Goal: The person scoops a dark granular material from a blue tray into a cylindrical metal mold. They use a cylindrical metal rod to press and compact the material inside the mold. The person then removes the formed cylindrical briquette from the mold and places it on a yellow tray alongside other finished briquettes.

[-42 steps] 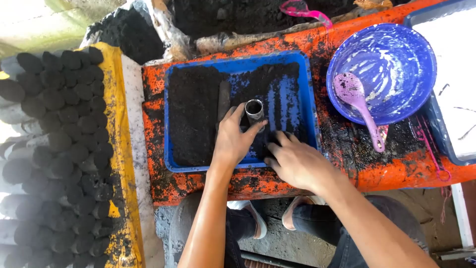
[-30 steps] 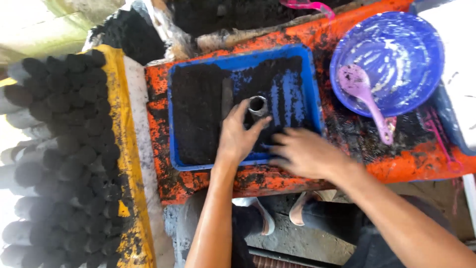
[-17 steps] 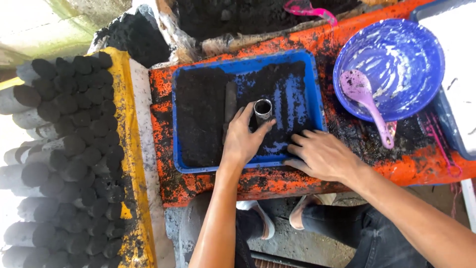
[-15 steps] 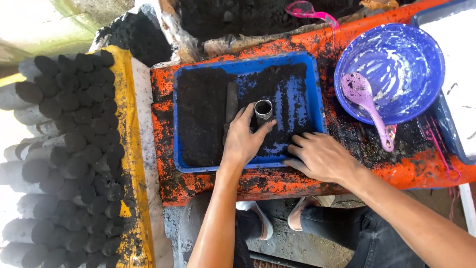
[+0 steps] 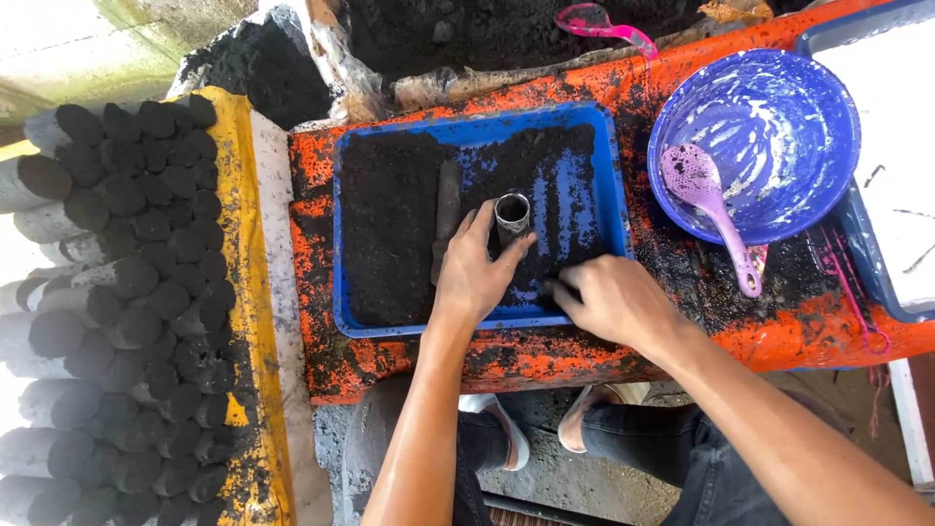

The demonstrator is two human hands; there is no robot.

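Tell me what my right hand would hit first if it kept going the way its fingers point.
The right hand points left along the near side of the blue tray. It would probably meet the left hand first, which holds the small metal tube. Height is hard to judge from above.

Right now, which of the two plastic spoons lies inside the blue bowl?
The pale purple spoon; its scoop rests in the blue bowl. The pink spoon lies beyond the orange table's edge.

Left hand [image 5: 474, 276] grips a short upright metal tube [image 5: 511, 215] in a blue rectangular plastic tray [image 5: 614, 209] of black powder; right hand [image 5: 612, 300] rests beside it.
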